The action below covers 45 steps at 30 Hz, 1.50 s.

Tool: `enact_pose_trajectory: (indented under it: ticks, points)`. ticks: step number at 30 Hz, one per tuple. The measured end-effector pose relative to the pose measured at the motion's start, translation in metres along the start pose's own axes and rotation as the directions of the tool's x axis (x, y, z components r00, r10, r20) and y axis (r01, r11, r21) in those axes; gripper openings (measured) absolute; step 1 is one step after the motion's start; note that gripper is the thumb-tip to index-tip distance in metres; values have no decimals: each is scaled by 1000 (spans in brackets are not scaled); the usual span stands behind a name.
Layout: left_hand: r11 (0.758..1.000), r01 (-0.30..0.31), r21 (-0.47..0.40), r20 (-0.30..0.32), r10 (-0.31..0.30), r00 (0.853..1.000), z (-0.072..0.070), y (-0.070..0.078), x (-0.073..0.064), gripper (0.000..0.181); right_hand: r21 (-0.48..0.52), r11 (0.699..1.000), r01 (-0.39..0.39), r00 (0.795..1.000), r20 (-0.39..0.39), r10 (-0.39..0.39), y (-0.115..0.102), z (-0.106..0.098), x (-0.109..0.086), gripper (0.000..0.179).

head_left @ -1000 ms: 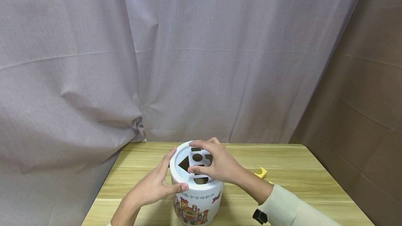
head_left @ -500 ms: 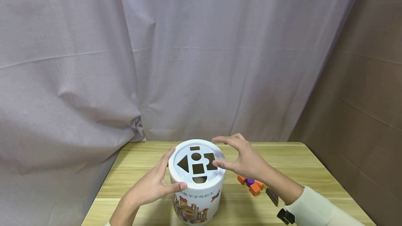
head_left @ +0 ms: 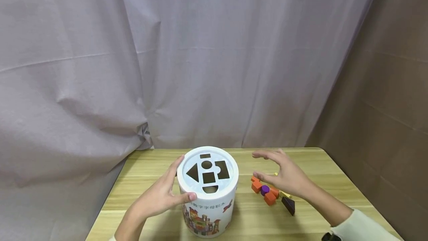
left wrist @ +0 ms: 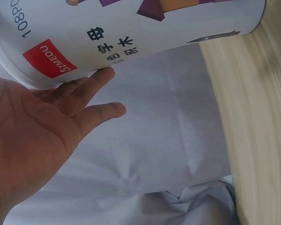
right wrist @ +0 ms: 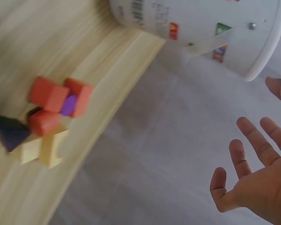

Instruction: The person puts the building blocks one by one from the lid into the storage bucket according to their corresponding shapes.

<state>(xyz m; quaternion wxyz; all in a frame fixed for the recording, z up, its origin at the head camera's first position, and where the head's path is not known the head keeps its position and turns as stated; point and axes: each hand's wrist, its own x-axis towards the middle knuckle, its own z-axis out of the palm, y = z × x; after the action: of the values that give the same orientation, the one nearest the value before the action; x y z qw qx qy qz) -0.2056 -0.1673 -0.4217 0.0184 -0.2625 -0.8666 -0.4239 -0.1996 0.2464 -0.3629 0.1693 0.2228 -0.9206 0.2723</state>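
A white cylindrical bucket (head_left: 222,209) with printed pictures stands upright on the table, its recessed white lid (head_left: 198,188) pierced by shaped holes. My left hand (head_left: 155,198) rests against the bucket's left side near the rim, thumb in front and fingers farther back. In the left wrist view those fingers (left wrist: 96,84) look nearly straight against the wall. To the right of the bucket, my right hand (head_left: 287,176) hovers with thumb and fingers spread, holding nothing. Under and beside it lie orange blocks (head_left: 270,198), a purple block (head_left: 265,190), yellow blocks (right wrist: 51,149) and a dark triangular block (head_left: 288,205).
The wooden table (head_left: 254,222) ends at a back edge just behind the bucket. A grey curtain (head_left: 200,66) hangs behind it, and a brownish one (head_left: 374,122) closes the right side.
My right hand has drawn away from above the lid to the right, over the table. The blocks have come into view. My left hand stays at the bucket.
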Motion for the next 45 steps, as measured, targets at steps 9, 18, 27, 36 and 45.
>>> enact_pose_trajectory:
  ticks: [9, 18, 27, 36, 45]
  points:
    - [1000, 16, 1, 5, -16, 1000, -5, 1, -5, 129, -44, 998, -35, 999, -10, 34, 27, 2, -23, 51]
    - [1000, 9, -14, 4, -9, 1000, -6, 2, -7, 129, -93, 994, -58, 998, -2, 59, 49, 6, -42, 54]
    - [1000, 8, -19, 1, -8, 1000, -7, 3, -10, 129, -133, 990, -35, 999, 20, 38, 69, 22, -59, 52]
    - [1000, 9, -8, -3, -9, 1000, -6, 3, -13, 129, -148, 989, -26, 993, 111, 43, 81, 40, -65, 52]
    - [1000, 14, -5, -2, -14, 1000, -2, 3, -13, 128, -141, 985, -100, 954, 266, 135, 93, 59, -68, 36]
